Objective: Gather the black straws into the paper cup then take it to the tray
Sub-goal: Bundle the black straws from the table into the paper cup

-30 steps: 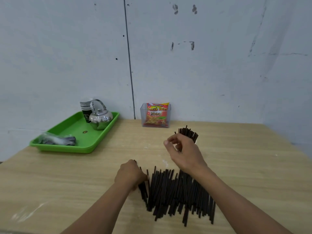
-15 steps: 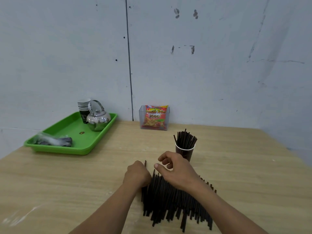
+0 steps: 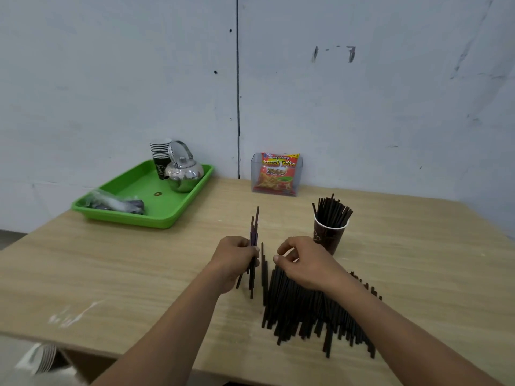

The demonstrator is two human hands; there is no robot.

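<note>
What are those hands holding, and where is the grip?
The left hand grips a few black straws around their middle. The right hand rests on the straw pile; whether it pinches any cannot be told.

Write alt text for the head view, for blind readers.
A left hand grips a few black straws while the right hand curls over a straw pile on a table. A paper cup of straws stands behind; a green tray sits left.

Steel kettle, stacked cups, snack packet in clear holder.
</note>
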